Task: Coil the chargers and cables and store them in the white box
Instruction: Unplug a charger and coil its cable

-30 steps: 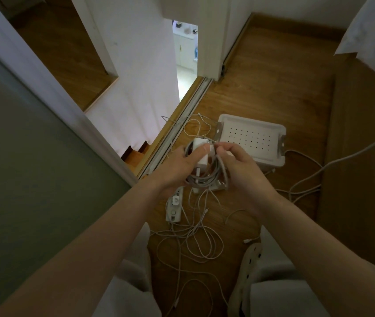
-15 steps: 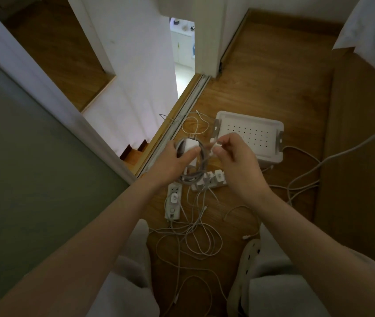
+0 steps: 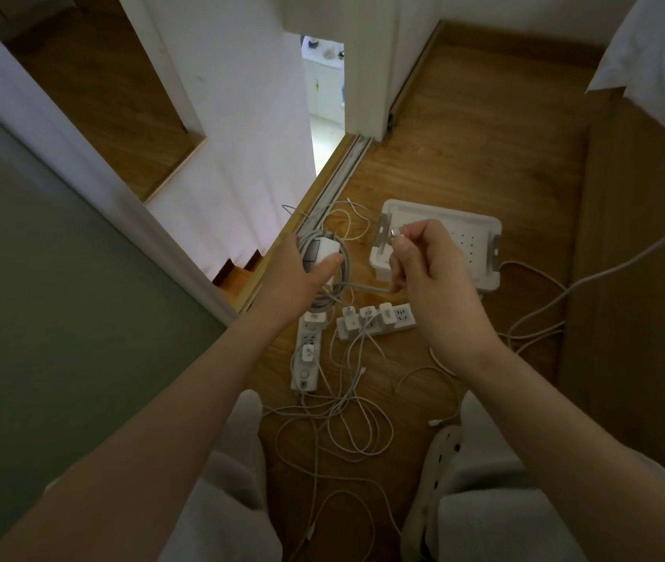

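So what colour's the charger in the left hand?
White; the charger shows best in the head view.

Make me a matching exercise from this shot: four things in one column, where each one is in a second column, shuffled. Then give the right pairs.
Things:
1. charger brick
2. cable plug end
3. white box
4. loose cable tangle

Places:
A. spread on the floor, closest to the person
B. gripped in the left hand, with coiled cable around it
C. on the floor, beyond the right hand
D. pinched in the right hand's fingertips

Pairs: 1-B, 2-D, 3-C, 4-A
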